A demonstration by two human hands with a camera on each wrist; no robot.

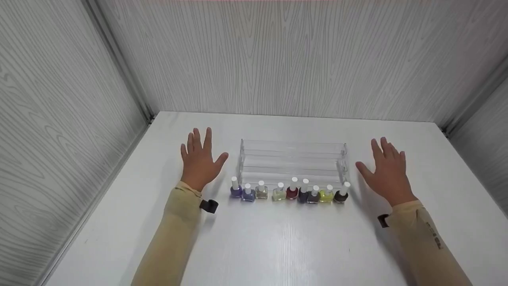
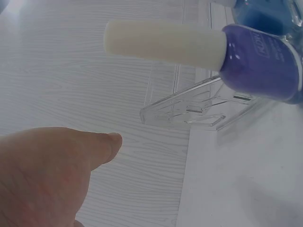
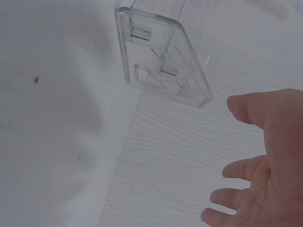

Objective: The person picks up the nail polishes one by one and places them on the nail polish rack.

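My left hand [image 1: 199,165] hovers left of a clear tiered rack [image 1: 291,163], fingers spread and holding nothing. On the rack's other side, my right hand [image 1: 388,174] is likewise spread and holds nothing. A row of several small nail polish bottles with white caps stands along the rack's front. At the left end is a purple nail polish bottle [image 2: 262,64], nearest my left hand. A red bottle [image 1: 292,193] and a yellow bottle [image 1: 326,196] stand farther right, and a black bottle [image 1: 341,196] ends the row. In the right wrist view, the rack's clear side panel [image 3: 163,59] faces my thumb.
Everything stands on a white table [image 1: 278,246]. A wood-grain back panel [image 1: 270,59] rises behind it, with side panels at left [image 1: 51,119] and right [image 1: 484,171]. Black wrist straps [image 1: 209,206] show at both sleeves.
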